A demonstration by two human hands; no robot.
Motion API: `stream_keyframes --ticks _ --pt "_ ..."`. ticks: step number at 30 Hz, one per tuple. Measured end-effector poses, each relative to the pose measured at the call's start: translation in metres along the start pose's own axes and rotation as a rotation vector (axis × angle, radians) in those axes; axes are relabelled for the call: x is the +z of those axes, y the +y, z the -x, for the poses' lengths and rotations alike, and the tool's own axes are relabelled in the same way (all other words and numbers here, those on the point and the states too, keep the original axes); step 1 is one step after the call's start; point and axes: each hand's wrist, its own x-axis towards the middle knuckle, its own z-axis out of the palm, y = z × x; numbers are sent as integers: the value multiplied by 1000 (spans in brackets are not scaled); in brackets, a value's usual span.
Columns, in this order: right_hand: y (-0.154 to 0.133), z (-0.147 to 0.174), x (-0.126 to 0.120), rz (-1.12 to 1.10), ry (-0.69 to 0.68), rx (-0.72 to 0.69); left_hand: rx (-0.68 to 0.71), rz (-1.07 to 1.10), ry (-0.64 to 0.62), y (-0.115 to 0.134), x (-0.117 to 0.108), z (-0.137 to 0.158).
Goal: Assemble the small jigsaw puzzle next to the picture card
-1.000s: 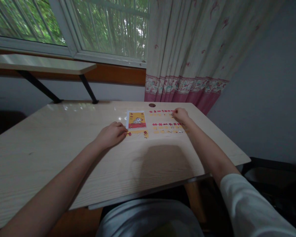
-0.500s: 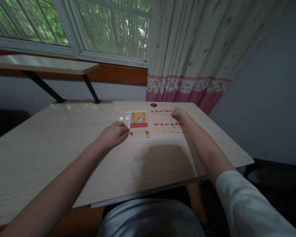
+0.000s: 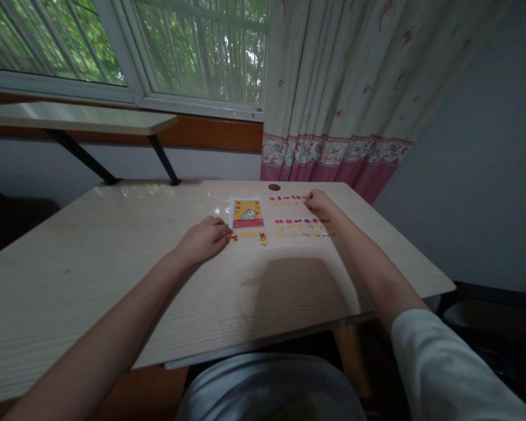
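Right hand [image 3: 318, 200], shifted slightly leftward, at upper puzzle pieces [image 3: 284, 198] on pale desk [image 3: 114, 292]; left hand [image 3: 206, 240] beside puzzle strip [image 3: 248, 235]; neither grip can be determined. Behind: window [image 3: 201, 52], floral curtain [image 3: 333, 88].

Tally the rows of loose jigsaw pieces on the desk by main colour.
Red rows: 2
Mainly yellow rows, some with white: 3
Total: 5 rows; individual pieces are too small to count reliably.

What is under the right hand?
A row of red pieces and some yellow pieces reach toward the right hand on the desk. What lies directly beneath its palm and fingers is covered, so I can't tell whether pieces continue there.
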Motion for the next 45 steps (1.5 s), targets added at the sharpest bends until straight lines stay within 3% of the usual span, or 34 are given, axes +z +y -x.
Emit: stream_keyframes --ticks 4,7,9,12,16,36,39,43,45 --pt "-13 27 4 -175 37 -173 -8 269 69 21 -2 -2" --pt "-27 63 16 -499 -169 -432 -54 484 96 47 -1 -4" --pt "-35 87 28 -670 -314 -508 -79 553 109 64 0 -4" --pt "-45 114 44 -816 -402 -538 -97 592 138 80 4 -3" --pt "-53 130 52 -840 -425 -579 -98 612 155 85 8 -1" --pt "-55 140 54 -810 -422 -591 -4 594 204 84 8 0" --pt "-53 139 56 -749 -307 -648 -63 659 202 82 11 -1" --pt "-49 138 56 -548 99 -800 -252 889 204 76 18 -5" --pt "-47 138 56 -457 237 -855 -308 978 218 73 21 -7"
